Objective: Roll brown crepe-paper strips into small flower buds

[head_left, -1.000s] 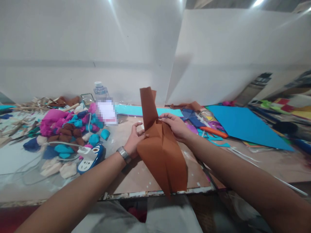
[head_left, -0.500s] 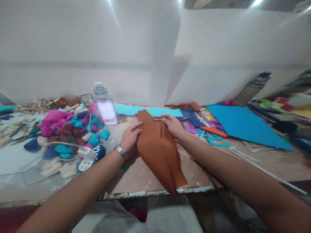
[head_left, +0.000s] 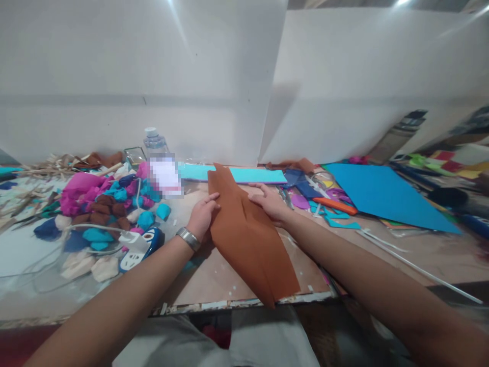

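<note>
A brown sheet of paper [head_left: 250, 244], creased near its upper middle, is held above the table, its lower end reaching the table's front edge. My left hand [head_left: 202, 214], with a metal-strapped watch [head_left: 188, 238] at the wrist, grips the sheet's left edge, thumb on top and the other fingers mostly hidden. On the opposite edge, my right hand [head_left: 271, 204] grips the sheet near a fold, some fingertips out of sight behind it. Beyond the sheet's upper end lies a light blue strip [head_left: 255, 176].
Pink, blue and brown crumpled bundles [head_left: 105, 204] lie at the left beside a blue-and-white power socket [head_left: 133, 253]. A phone [head_left: 166, 176] leans against a clear bottle [head_left: 155, 145]. Rightward are an orange cutter [head_left: 336, 206], a blue sheet [head_left: 385, 196] and a thin white stick [head_left: 424, 270].
The brown sheet has opened out wider at its lower right, and its upper end has shifted a little left. My right hand has moved slightly left with its edge.
</note>
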